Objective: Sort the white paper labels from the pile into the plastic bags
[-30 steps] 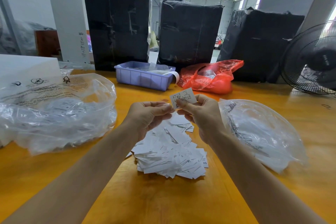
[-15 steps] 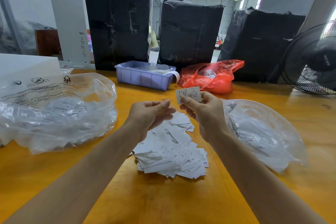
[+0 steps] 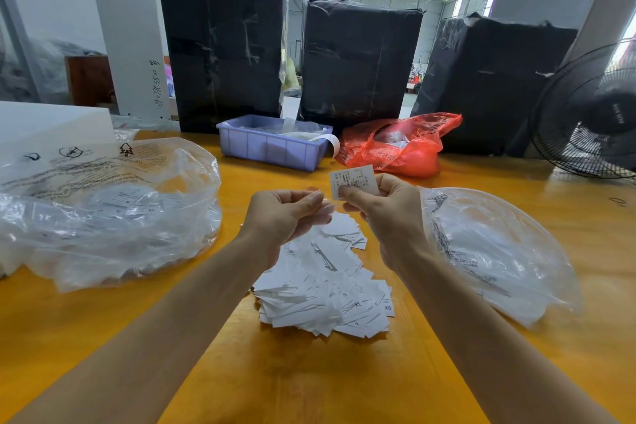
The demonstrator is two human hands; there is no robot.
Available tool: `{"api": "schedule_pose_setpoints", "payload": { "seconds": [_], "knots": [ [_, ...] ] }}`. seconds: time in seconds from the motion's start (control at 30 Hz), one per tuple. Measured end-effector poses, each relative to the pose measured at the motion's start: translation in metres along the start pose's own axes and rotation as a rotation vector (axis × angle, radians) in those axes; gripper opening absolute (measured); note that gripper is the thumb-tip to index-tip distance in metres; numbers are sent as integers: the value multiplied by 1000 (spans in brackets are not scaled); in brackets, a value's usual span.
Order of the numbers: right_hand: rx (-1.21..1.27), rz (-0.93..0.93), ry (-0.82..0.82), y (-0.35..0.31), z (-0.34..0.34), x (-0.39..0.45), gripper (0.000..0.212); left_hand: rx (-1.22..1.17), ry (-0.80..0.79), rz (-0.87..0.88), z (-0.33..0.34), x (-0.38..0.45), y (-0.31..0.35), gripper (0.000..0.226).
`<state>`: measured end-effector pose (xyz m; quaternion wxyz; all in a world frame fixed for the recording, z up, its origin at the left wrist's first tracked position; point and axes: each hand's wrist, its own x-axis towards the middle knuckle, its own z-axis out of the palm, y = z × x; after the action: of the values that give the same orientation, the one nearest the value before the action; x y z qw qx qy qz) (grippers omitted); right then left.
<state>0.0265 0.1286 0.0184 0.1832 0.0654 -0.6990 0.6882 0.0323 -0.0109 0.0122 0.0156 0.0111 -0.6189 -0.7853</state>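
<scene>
Partly sorted: right hand pinches one label, left hand loosely curled, empty; left bag holds some labels, large pile remains.

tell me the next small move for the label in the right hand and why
Probably carry the label over the right bag and release it: the right hand pinches it clear of the pile, the left hand holds nothing, and that bag lies beside it.
</scene>
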Motion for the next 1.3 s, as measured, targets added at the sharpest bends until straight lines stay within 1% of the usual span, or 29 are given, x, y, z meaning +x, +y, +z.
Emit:
{"api": "schedule_pose_setpoints", "payload": {
  "seconds": [0.13,0.23,0.3,0.4,0.5,0.67,0.73,0.87,1.17,1.3],
  "knots": [
    [-9,5,6,-1,2,-2,13,17,-3,31,0,2,-1,10],
    [23,-3,31,-3,1,-2,14,107,9,86,1,0,-2,12],
    [33,-8,29,-5,1,-2,15,173,22,140,2,-1,-3,10],
    [-26,-21,14,-3,2,-3,14,217,33,195,4,-3,-3,3],
    [-87,-28,25,0,3,-3,14,211,20,198,5,-4,-1,4],
    [-112,-40,22,1,1,-3,14,173,3,138,4,-4,0,9],
    [-101,-30,1,0,2,-3,13,164,2,135,3,-3,1,7],
    [-38,55,-48,-3,1,-4,12,161,10,163,2,-4,1,3],
    [10,386,-159,-4,-3,0,10,225,45,225,0,-1,-1,4],
    [-69,471,-280,-4,-7,2,8,242,78,250,-1,1,-3,6]
  ]
}}
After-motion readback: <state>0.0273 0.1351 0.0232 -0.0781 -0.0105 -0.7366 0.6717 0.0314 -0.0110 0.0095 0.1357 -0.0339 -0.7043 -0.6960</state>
